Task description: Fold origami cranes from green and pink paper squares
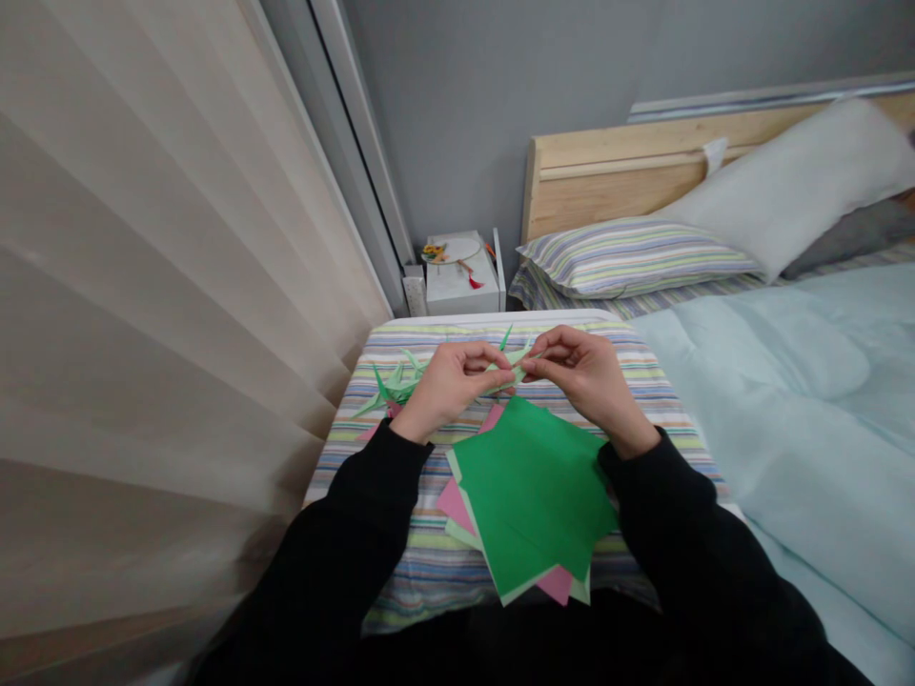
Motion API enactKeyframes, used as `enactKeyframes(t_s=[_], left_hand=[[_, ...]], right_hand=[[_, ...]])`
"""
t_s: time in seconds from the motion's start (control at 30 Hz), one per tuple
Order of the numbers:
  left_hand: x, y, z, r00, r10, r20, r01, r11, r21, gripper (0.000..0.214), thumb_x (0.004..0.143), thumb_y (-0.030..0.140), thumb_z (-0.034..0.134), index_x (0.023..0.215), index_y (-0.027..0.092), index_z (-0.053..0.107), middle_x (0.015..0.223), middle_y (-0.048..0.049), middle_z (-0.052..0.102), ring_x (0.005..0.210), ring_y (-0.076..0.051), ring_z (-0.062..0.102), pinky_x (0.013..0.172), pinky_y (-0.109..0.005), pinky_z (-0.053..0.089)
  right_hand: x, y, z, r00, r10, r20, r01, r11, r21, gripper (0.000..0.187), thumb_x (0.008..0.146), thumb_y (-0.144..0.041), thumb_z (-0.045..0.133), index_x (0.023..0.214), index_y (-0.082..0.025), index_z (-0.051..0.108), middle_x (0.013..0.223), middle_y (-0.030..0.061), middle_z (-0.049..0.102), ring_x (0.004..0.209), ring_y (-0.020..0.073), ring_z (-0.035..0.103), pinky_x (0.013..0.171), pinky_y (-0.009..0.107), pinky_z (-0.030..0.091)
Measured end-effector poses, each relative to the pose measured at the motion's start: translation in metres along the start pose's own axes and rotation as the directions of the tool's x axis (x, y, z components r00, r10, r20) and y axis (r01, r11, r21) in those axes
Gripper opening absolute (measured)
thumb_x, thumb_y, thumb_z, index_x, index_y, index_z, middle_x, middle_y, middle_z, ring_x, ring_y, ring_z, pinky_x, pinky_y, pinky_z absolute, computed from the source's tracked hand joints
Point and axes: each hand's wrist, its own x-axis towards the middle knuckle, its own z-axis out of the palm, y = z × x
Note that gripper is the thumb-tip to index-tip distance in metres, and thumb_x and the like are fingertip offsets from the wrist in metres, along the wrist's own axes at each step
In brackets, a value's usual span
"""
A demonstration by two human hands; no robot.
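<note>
My left hand (450, 383) and my right hand (573, 373) meet above a striped blanket (429, 572), pinching a pale green folded paper piece (511, 367) between their fingertips. Its pointed flaps stick out past my fingers. Just below my hands lies a loose stack of origami sheets, with a green sheet (533, 491) on top and pink sheets (456, 505) showing at its edges. Left of my left hand sits a cluster of spiky folded green paper pieces (395, 386).
The blanket lies on a bed, with a pale blue duvet (779, 400) to the right and pillows (629, 257) against a wooden headboard (600, 176). A pleated beige curtain (157, 314) fills the left side. A small white box (463, 272) stands beyond the bed's far end.
</note>
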Motion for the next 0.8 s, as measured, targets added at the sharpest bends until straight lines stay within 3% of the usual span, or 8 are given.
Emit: enactKeyframes(t_s=[0.3, 0.47, 0.63, 0.8], left_hand=[[-0.001, -0.001, 0.003, 0.994, 0.109, -0.032, -0.106, 0.992, 0.067, 0.016, 0.075, 0.028, 0.083, 0.080, 0.017, 0.071, 0.066, -0.0002, 0.071, 0.061, -0.015, 0.069, 0.059, -0.025, 0.052], [0.002, -0.004, 0.004, 0.977, 0.160, -0.141, -0.162, 0.987, -0.005, 0.022, 0.073, 0.029, 0.085, 0.083, 0.017, 0.070, 0.070, -0.0020, 0.072, 0.065, -0.017, 0.070, 0.064, -0.027, 0.053], [0.005, -0.007, 0.003, 0.946, 0.206, -0.249, -0.238, 0.966, -0.104, 0.030, 0.068, 0.030, 0.091, 0.085, 0.017, 0.069, 0.068, 0.0024, 0.065, 0.061, -0.011, 0.060, 0.061, -0.023, 0.046], [0.008, -0.013, 0.010, 0.941, 0.181, -0.285, -0.251, 0.940, -0.231, 0.029, 0.066, 0.029, 0.092, 0.081, 0.018, 0.070, 0.070, 0.0032, 0.061, 0.063, -0.009, 0.054, 0.060, -0.021, 0.041]], right_hand=[[0.002, 0.000, 0.002, 0.999, 0.010, -0.049, -0.010, 1.000, -0.008, 0.035, 0.081, -0.051, 0.079, 0.090, -0.020, 0.065, 0.067, 0.0005, 0.073, 0.059, 0.0179, 0.073, 0.063, 0.034, 0.065], [0.003, 0.005, 0.003, 0.999, 0.024, -0.049, -0.022, 0.999, 0.034, 0.036, 0.083, -0.049, 0.078, 0.100, -0.021, 0.062, 0.070, 0.0009, 0.074, 0.066, 0.0182, 0.073, 0.069, 0.036, 0.064], [0.003, 0.009, 0.010, 0.997, -0.010, 0.082, 0.020, 0.991, -0.130, 0.025, 0.079, -0.038, 0.081, 0.086, -0.019, 0.066, 0.082, 0.0023, 0.070, 0.077, 0.0175, 0.067, 0.070, 0.033, 0.059], [0.002, 0.009, 0.017, 0.994, -0.045, 0.099, 0.063, 0.980, -0.188, 0.018, 0.080, -0.033, 0.079, 0.081, -0.019, 0.067, 0.080, 0.0009, 0.067, 0.078, 0.0166, 0.062, 0.066, 0.029, 0.052]])
